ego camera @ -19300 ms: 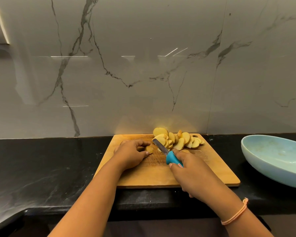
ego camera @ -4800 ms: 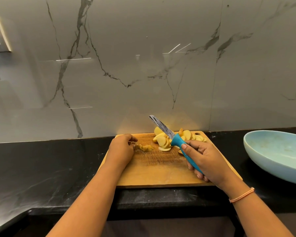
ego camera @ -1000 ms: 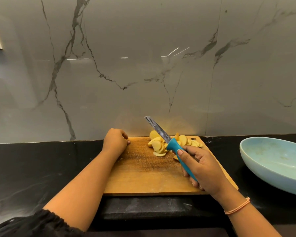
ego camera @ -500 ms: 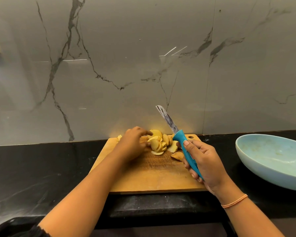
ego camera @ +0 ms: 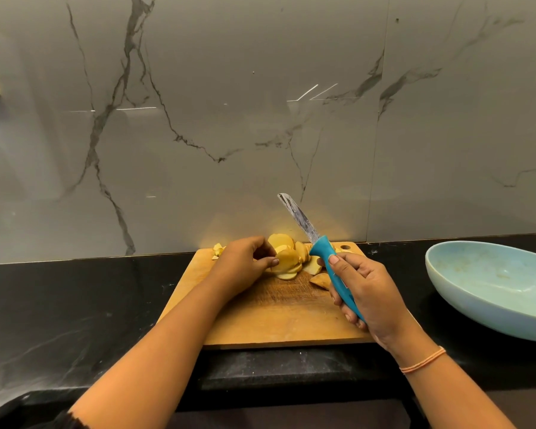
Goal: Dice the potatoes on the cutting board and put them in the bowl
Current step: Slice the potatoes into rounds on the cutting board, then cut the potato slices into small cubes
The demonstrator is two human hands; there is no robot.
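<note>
The bowl [ego camera: 492, 311] is sitting right of the cutting board [ego camera: 276, 317]. Your right hand [ego camera: 372, 292] is gripping the raised knife [ego camera: 319, 246]; your left hand [ego camera: 242, 267] is pinching pale potato slices [ego camera: 287, 261].

This is a kitchen, likely in a home. A black stone surface [ego camera: 75, 305] runs along a wall of large grey marble-look tiles [ego camera: 229, 119] with dark veins. A wooden cutting board [ego camera: 276, 320] lies on the surface with yellow potato slices [ego camera: 287, 261] heaped at its far edge. A teal-handled serrated knife [ego camera: 319, 246] and a pale blue bowl [ego camera: 477, 314] complete the cooking setup.
</note>
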